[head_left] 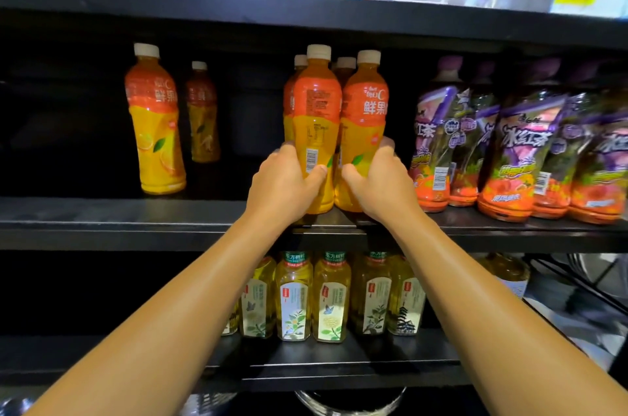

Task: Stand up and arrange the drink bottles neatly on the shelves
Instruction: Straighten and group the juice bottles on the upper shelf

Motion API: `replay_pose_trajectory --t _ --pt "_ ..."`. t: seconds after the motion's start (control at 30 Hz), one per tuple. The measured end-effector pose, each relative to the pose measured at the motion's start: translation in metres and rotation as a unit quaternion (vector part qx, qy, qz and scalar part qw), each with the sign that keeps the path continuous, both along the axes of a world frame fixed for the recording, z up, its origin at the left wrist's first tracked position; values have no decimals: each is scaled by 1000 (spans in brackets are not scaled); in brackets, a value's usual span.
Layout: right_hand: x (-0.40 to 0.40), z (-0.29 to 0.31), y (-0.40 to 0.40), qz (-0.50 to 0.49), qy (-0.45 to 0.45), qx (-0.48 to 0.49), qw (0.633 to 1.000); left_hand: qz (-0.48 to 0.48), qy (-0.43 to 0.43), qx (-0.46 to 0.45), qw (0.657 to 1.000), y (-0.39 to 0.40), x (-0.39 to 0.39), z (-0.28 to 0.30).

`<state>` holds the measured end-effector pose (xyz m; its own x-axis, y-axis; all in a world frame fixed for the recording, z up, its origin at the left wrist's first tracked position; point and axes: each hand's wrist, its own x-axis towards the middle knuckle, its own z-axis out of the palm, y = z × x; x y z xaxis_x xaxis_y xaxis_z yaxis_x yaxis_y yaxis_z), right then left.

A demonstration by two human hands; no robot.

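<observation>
Hands first: the left hand point(289, 177) wraps the lower body of one orange juice bottle point(316, 130), thumb across the front near the barcode, and the right hand point(377, 177) wraps its neighbour point(363, 130) the same way. Gripping low on both probably lets the pair be slid together as one block. Both bottles stand upright on the middle shelf point(136, 211), long axes vertical, caps at twelve o'clock; the left one shows its back label, the right one its front. More orange bottles stand behind. At nine o'clock stands a lone orange bottle point(156, 123); at three o'clock, purple tea bottles point(523, 143); at six o'clock, green tea bottles point(331, 296) below.
</observation>
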<state>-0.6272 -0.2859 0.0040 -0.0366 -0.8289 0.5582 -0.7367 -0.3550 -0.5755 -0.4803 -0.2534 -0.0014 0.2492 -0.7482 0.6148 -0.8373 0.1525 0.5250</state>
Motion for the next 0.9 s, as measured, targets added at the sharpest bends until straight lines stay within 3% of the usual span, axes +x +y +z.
replay_pose_trajectory --t 0.37,0.9 --pt "5 -1 -7 -8 17 6 1000 38 8 -3 999 -5 9 2" --pt "20 8 -27 -3 15 56 998 13 37 65 997 -37 16 15"
